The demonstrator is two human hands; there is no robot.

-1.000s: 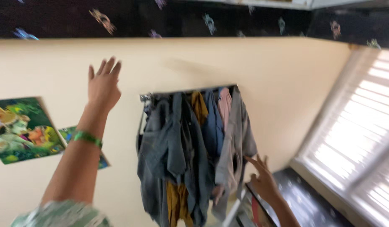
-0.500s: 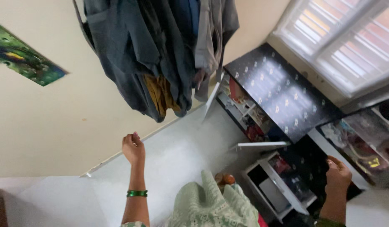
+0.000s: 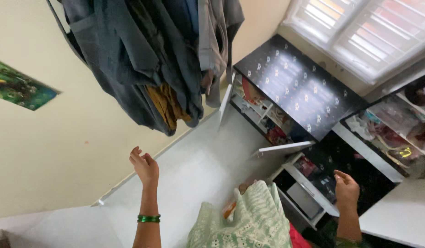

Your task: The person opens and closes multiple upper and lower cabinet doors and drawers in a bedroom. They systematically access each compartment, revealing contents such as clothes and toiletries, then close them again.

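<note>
Cream wall (image 3: pixel 47 151), pale floor (image 3: pixel 198 170), bright louvred window (image 3: pixel 359 36), perhaps frosted.

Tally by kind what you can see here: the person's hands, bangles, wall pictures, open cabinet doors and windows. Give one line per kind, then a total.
Hands: 2, left hand and right hand
Green bangle: 1
Wall picture: 1
Open white cabinet doors: 2
Window: 1
Total: 7

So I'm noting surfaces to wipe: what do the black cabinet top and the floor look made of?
The black cabinet top looks like glossy laminate: window glare and a repeating pale motif show on it. The floor looks like smooth pale tile or stone with a dull sheen; I cannot tell which.
</note>
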